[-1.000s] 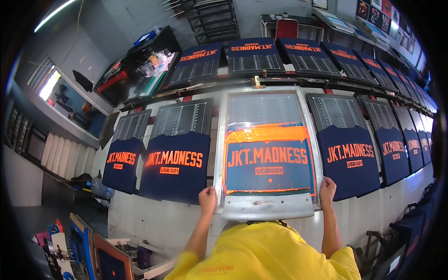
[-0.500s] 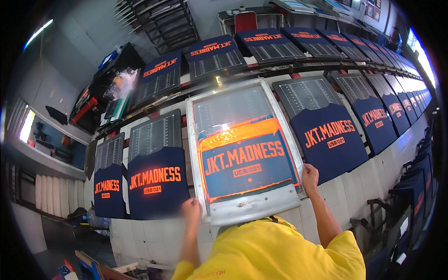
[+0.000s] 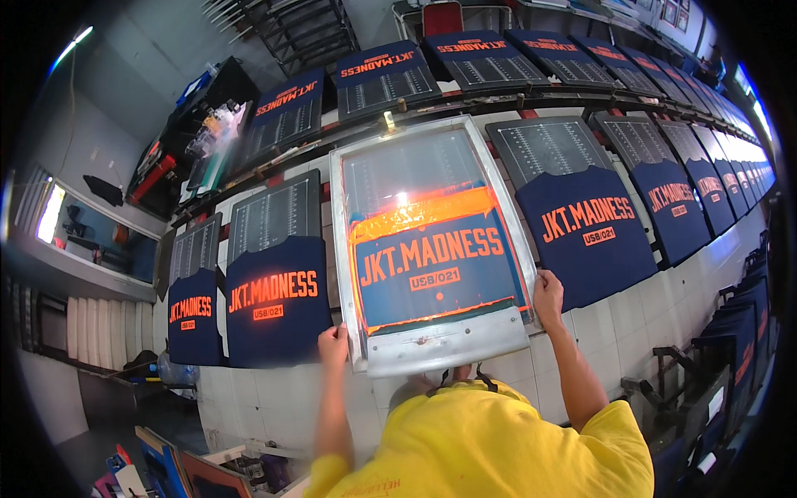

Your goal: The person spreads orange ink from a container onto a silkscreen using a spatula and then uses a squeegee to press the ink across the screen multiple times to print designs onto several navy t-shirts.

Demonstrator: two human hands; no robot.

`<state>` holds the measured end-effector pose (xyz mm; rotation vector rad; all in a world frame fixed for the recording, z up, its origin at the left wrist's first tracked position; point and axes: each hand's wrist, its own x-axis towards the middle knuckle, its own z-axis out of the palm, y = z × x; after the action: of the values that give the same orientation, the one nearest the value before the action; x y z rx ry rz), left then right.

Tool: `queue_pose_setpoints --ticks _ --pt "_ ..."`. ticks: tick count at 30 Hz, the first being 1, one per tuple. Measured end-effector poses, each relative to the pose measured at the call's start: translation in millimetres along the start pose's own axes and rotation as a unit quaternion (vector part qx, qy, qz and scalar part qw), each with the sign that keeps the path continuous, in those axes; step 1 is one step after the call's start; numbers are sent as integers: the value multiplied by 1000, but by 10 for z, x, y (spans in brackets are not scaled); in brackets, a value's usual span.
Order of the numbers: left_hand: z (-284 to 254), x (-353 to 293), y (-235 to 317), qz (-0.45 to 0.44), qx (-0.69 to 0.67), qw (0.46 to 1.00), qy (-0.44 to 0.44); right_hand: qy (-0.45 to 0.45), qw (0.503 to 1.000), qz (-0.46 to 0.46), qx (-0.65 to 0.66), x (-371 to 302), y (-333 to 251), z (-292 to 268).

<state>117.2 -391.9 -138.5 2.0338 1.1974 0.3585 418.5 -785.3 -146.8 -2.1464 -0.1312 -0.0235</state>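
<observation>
Straight ahead on the table (image 3: 631, 332), my hands grip the screen frame (image 3: 432, 249): left hand (image 3: 334, 344) closed on its seven-o'clock corner, right hand (image 3: 548, 292) on the four-o'clock edge. Since a second ago the frame has swung left and tilted, so I judge I'm shifting it between shirts (image 3: 278, 299).

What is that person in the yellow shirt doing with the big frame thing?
The person is holding a printing screen frame with both hands: left hand and right hand grip its two lower corners. It lies over a long tiled table, in a row of dark blue shirts that carry orange lettering. Orange ink shows on the screen.
</observation>
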Motion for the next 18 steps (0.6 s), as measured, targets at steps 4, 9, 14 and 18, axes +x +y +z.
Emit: queue_pose_setpoints --ticks 4,9,14,18 --pt "-42 -136 -111 43 -66 995 69 9 966 -227 -124 -84 -156 -76" --pt "-345 -912 487 17 -254 966 -50 -251 880 -390 -100 -797 -885 -306" --pt "-150 -1393 649 46 -201 865 -457 -338 778 -468 -249 -1120 -1138 -242" --pt "522 -1540 338 2 -262 831 -491 -322 776 -476 -260 -996 -1312 -88"
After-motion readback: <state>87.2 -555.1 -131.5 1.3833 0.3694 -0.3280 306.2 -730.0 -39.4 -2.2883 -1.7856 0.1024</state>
